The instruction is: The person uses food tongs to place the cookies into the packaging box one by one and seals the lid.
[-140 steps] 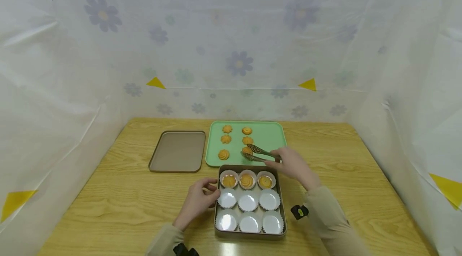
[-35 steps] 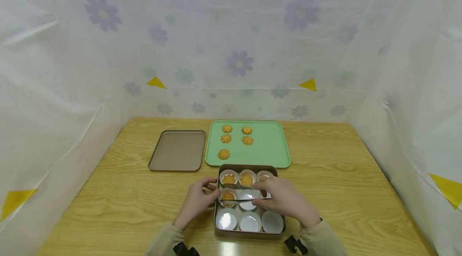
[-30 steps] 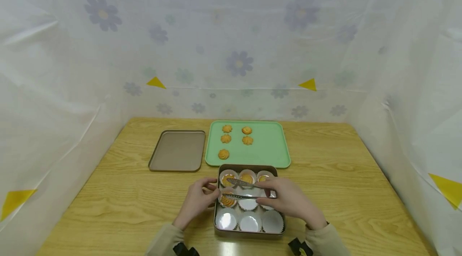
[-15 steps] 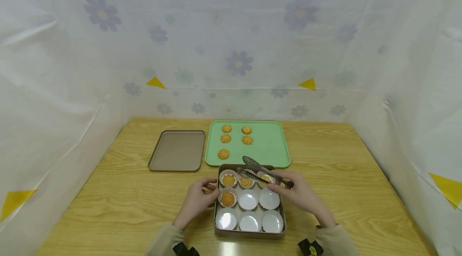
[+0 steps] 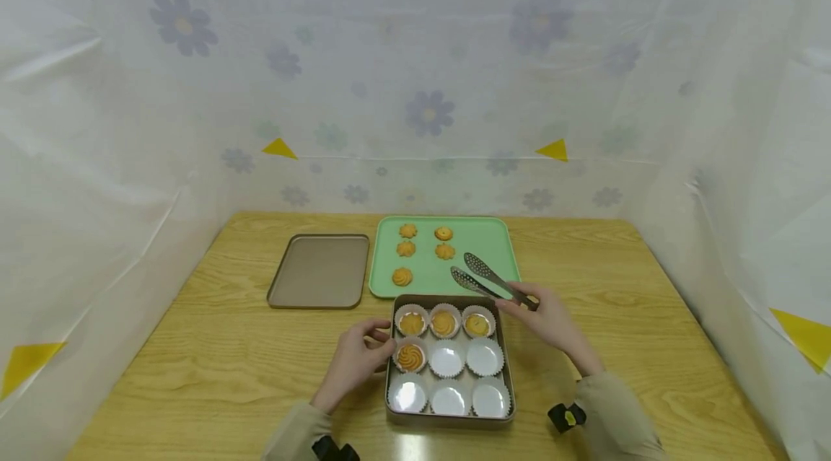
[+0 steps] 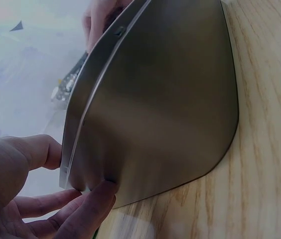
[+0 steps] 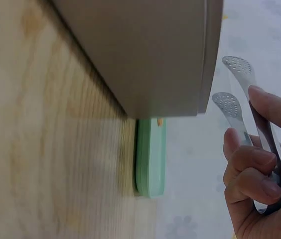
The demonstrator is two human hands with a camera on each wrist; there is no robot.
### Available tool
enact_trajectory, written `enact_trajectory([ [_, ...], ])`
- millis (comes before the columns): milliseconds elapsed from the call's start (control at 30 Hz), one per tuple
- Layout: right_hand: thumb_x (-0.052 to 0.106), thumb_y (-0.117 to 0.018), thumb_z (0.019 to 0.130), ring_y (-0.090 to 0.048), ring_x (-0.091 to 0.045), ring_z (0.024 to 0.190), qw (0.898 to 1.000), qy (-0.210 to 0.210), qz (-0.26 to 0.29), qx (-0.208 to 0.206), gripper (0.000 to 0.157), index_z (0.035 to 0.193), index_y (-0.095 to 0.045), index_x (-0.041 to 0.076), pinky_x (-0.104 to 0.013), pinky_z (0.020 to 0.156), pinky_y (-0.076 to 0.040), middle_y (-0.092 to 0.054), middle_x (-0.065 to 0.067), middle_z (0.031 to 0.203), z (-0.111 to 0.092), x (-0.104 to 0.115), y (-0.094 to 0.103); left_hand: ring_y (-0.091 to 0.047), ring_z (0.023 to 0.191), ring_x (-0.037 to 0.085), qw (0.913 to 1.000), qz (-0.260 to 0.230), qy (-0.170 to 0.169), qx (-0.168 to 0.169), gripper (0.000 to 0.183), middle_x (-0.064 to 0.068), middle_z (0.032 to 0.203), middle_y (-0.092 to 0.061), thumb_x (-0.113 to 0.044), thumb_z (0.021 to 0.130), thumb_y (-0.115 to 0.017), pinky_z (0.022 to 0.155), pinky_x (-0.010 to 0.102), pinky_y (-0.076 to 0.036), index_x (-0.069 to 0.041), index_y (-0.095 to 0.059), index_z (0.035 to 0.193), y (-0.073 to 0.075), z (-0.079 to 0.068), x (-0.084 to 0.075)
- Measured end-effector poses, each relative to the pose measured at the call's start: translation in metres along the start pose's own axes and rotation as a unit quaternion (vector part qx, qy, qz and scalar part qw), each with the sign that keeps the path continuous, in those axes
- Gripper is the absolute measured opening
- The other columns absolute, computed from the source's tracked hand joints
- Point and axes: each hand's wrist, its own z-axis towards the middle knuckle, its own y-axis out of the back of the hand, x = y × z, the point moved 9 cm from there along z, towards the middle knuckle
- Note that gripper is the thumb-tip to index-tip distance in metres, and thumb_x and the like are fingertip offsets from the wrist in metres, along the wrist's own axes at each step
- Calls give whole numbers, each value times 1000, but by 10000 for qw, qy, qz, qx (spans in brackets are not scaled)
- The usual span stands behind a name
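Note:
My right hand point(image 5: 544, 317) holds metal tongs point(image 5: 500, 281) with perforated tips; the tips stand apart with nothing between them, over the front right of the green tray point(image 5: 480, 237). In the right wrist view the fingers curl round the tongs point(image 7: 267, 134). At the left side of a deep rectangular baking tin point(image 5: 449, 423), my left hand point(image 5: 355, 358) pinches the wall, thumb at the rim and fingers outside point(image 6: 88, 209). White paper cups point(image 5: 446, 360) line the tin. Three cookies fill its back row, and a swirl cookie point(image 5: 410, 358) sits in the middle row's left cup.
Several cookies point(image 5: 405, 249) lie on the left half of the green tray, behind the tin. A shallow brown square tray point(image 5: 319, 273) stands left of it. White flowered sheeting point(image 5: 428, 115) walls off the wooden table point(image 5: 227, 360) at back and sides.
The swirl cookie went from the green tray into the tin's middle-left cup. The tongs then opened and moved back and right, from above the tin to the tray. My left hand stayed put.

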Motion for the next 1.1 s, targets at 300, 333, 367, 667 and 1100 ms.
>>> enact_trajectory([
  [300, 26, -70, 93, -38, -8, 55, 9953, -90, -884, 376, 45, 123, -66, -8, -21, 48, -35, -60, -6, 76, 33, -11, 3, -70, 78, 18, 9999, 64, -79, 22, 40, 21, 101, -67, -8, 87, -69, 63, 26, -64, 8, -63, 123, 0, 1, 0],
  [333, 27, -69, 94, -39, -9, 56, 9944, -140, -929, 481, 50, 127, -63, -10, -21, 49, -36, -61, -7, 77, 37, -13, 2, -70, 78, 18, 9999, 73, -88, 29, 40, 21, 101, -67, -8, 87, -69, 63, 26, -64, 8, -63, 123, -1, 1, 0],
  [367, 27, -68, 95, -39, -10, 56, 9935, -177, -966, 575, 51, 129, -61, -11, -22, 50, -36, -61, -7, 78, 41, -13, 1, -70, 78, 18, 9999, 77, -95, 34, 40, 21, 100, -67, -8, 87, -69, 63, 26, -64, 8, -63, 123, -1, 1, 0],
  [667, 29, -66, 97, -29, -12, 54, 9833, -439, -1363, 1125, 30, 102, -70, -1, -26, 52, -30, -33, 4, 60, 72, -20, -11, -69, 77, 17, 10000, 6, -52, 37, 40, 20, 99, -66, -8, 87, -69, 63, 27, -64, 9, -63, 122, -1, 2, 1],
  [1100, 31, -67, 96, -27, -9, 50, 9733, -670, -1654, 1444, 31, 96, -70, -1, -24, 50, -29, -31, 7, 56, 99, -23, -23, -69, 76, 17, 10000, 18, -64, 1, 40, 20, 100, -66, -8, 86, -69, 62, 27, -64, 8, -63, 122, -1, 2, 1],
])
